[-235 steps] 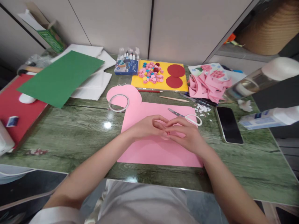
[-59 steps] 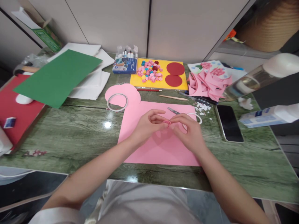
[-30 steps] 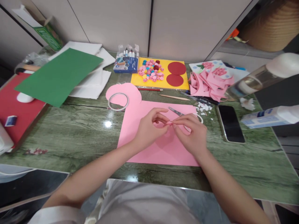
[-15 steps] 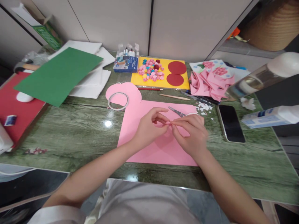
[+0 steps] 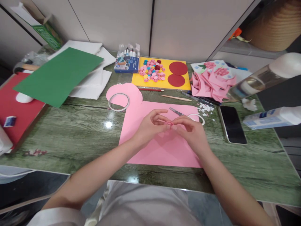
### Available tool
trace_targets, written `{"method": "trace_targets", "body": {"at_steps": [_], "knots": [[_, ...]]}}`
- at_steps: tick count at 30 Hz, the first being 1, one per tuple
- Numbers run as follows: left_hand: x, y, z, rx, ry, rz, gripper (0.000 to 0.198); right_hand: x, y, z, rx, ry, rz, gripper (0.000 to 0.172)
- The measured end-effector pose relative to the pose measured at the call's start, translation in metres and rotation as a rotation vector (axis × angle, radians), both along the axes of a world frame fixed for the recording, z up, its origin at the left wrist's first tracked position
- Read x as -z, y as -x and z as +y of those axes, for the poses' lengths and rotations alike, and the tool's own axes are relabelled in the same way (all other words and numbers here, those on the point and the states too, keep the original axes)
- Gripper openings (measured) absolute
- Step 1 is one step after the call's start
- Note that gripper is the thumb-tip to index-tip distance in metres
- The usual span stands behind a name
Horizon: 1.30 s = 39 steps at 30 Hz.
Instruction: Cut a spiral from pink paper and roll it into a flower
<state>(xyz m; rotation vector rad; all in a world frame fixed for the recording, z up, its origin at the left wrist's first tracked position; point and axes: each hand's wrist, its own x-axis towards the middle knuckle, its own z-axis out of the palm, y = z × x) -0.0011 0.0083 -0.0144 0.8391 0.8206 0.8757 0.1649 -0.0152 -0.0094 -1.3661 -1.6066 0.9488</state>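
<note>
My left hand [image 5: 150, 126] and my right hand [image 5: 191, 131] meet above a large pink paper sheet [image 5: 150, 150] in the middle of the table. Between their fingertips they pinch a small rolled pink paper coil [image 5: 169, 123]. Both hands are closed on it. Just behind my right hand lie scissors [image 5: 188, 115] with white handles. A pink paper circle [image 5: 124, 92] with a roll of tape [image 5: 118, 102] on it lies to the upper left of the sheet.
A yellow board [image 5: 162, 75] holds several small paper rolls and two red discs. Pink scraps [image 5: 211, 83], a phone [image 5: 232, 124], a bottle [image 5: 261, 78] and a glue tube [image 5: 272, 117] lie right. Green paper [image 5: 58, 73] and a red mat [image 5: 14, 110] lie left.
My hands stayed together over the pink sheet, turning the little coil between the fingertips. The right hand dropped slightly, uncovering the scissor handles.
</note>
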Motion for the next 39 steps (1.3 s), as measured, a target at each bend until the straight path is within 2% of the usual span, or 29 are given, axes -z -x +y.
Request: {"method": "trace_targets", "body": {"at_steps": [6, 15, 23, 32, 39], "knots": [[0.0011, -0.0027, -0.0015, -0.057, -0.09, 0.069, 0.047, -0.001, 0.0038, -0.0024, 0.022, -0.1, -0.112, 0.004], [-0.0026, -0.0047, -0.002, -0.07, -0.098, 0.157, 0.044, 0.0, 0.0045, -0.0026, 0.036, -0.172, -0.229, 0.002], [-0.0004, -0.0043, -0.0052, -0.09, -0.026, 0.081, 0.044, -0.0007, 0.0068, -0.0021, 0.049, -0.236, -0.274, 0.002], [-0.0025, -0.0039, -0.0043, -0.098, -0.081, 0.065, 0.04, -0.0019, 0.006, -0.0033, 0.047, -0.26, -0.248, 0.001], [-0.0028, -0.0023, -0.0026, -0.065, 0.075, -0.035, 0.043, -0.0018, 0.0042, -0.0032, 0.077, -0.3, -0.237, 0.003]]}}
